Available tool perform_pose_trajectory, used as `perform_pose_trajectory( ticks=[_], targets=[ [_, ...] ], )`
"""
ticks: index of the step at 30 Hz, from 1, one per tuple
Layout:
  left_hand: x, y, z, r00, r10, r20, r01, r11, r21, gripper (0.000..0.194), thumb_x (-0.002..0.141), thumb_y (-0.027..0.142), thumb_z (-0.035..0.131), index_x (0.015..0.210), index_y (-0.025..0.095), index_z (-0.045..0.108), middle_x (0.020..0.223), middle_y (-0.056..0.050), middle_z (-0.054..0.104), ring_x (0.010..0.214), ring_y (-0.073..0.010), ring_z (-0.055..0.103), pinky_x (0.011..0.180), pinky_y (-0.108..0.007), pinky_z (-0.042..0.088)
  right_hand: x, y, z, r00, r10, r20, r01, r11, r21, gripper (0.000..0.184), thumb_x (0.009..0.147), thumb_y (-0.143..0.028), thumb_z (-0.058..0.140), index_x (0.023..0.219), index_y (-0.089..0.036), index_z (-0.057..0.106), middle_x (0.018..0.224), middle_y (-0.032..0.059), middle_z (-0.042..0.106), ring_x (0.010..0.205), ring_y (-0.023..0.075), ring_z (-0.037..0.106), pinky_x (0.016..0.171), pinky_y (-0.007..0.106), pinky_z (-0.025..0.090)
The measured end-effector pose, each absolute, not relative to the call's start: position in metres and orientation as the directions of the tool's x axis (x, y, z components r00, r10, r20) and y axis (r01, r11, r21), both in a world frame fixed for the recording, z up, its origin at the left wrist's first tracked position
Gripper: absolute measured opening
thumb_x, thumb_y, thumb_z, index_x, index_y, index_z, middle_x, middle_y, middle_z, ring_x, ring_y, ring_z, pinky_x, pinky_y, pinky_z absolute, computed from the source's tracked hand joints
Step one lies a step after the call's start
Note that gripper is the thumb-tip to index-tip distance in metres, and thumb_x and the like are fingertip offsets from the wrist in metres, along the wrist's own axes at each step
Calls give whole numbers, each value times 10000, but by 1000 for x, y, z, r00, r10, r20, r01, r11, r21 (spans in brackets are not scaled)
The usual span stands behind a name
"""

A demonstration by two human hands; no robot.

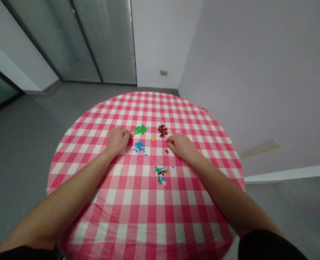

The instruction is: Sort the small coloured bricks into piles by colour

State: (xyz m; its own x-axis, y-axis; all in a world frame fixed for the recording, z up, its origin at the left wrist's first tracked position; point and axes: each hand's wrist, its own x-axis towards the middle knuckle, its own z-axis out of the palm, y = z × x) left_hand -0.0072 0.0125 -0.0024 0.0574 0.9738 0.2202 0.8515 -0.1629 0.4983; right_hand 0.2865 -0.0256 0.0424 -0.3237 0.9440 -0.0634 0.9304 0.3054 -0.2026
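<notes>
Small plastic bricks (152, 138) in separate little heaps around the centre of the desk (149, 216), a round desk under a pink and white checked cloth. Green heap (140, 129) on the far side of the desk centre, and dark red heap (162, 130) beside it, with a narrow gap of cloth between them. Blue heap (139, 146) nearer than the green one, on the left side of the desk centre, with some loose blue pieces around it. Mixed heap of many colours (160, 175) on the near side of the desk centre, apart from the others. Few yellow pieces (152, 138) at the desk centre, between the three single-colour heaps.

Left hand (118, 141) flat-ish on the cloth, fingers loosely curled, fingertips just beside the green heap, with no brick visible in it. Right hand (182, 146) also down on the cloth, curled, close below the dark red heap, with a loose dark brick (166, 151) just beside the fingers. Dark speck at its fingertips, too small to tell whether held or not.

Beyond the desk, grey floor (40, 144), pale wall (162, 43) and glass partition with blinds (108, 39)
</notes>
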Motion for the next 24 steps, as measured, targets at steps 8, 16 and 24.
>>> perform_pose_trajectory(
  ticks=[8,16,24],
  targets=[
    [-8,13,-3,61,974,216,855,-163,493,369,841,237,420,806,245,787,976,-50,766,1073,-287,642,1046,-499,419,289,-18,32,-215,975,52,961,220,-165,233,1004,-319,556,1030,-187,746,1076,84,737,960,228,663,703,298,448],
    [-9,13,-5,64,971,231,846,-176,503,366,851,249,419,796,251,780,973,-36,766,1066,-274,645,1062,-490,412,282,-28,41,-363,932,-25,932,362,-19,327,991,-211,468,1150,-200,754,1079,120,708,996,264,647,724,316,466],
    [-7,12,-2,52,975,216,849,-157,504,353,852,229,434,796,250,782,989,-47,768,1080,-286,638,1068,-508,401,280,-26,39,-312,949,-38,949,311,-48,384,1023,-214,408,1271,-167,697,1131,168,691,1007,274,648,737,324,474]
  ],
)
